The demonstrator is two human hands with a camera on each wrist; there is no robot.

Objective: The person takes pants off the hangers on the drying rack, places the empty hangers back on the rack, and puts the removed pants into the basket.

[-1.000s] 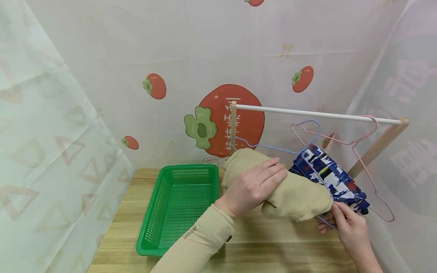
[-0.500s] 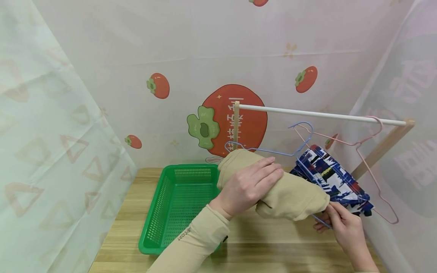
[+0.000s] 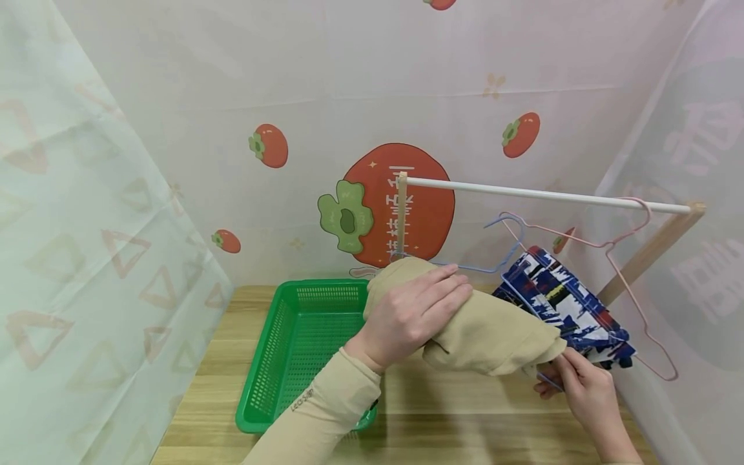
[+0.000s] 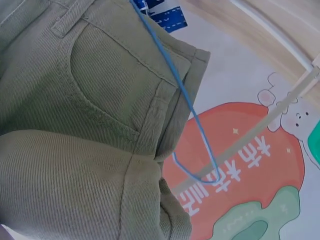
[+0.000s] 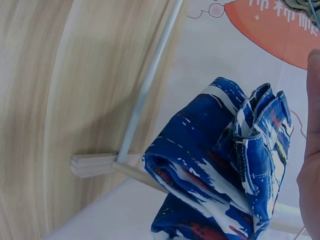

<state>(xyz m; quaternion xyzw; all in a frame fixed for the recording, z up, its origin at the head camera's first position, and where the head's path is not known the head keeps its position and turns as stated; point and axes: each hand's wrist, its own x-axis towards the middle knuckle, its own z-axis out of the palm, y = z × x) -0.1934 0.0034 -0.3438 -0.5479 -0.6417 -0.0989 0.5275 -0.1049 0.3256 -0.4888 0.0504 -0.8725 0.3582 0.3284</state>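
Khaki pants (image 3: 494,332) hang folded over a blue clothes hanger (image 3: 506,255), tilted in the air above the table. My left hand (image 3: 409,316) holds them from above near their left end, its thumb hidden. At the right end my right hand (image 3: 581,387) pinches the hanger's corner, thumb right at the edge of the cloth. In the left wrist view the pants (image 4: 105,85) show a pocket and belt loop, and the blue hanger's end (image 4: 216,179) sticks out past the waistband. Blue-and-white printed shorts (image 3: 560,294) are just behind, on a pink hanger (image 3: 630,284).
The pink hanger hooks over the white rail (image 3: 540,192) of a wooden-ended rack (image 3: 657,252) at the right. A green plastic basket (image 3: 258,368) stands on the wooden table (image 3: 203,387) at the left. Printed curtains (image 3: 290,58) enclose the back and sides.
My left hand has moved slightly left and down with the khaki pants, covering more of the hanger's left end. The hanger's hook has tipped left; my right hand keeps its pinch.
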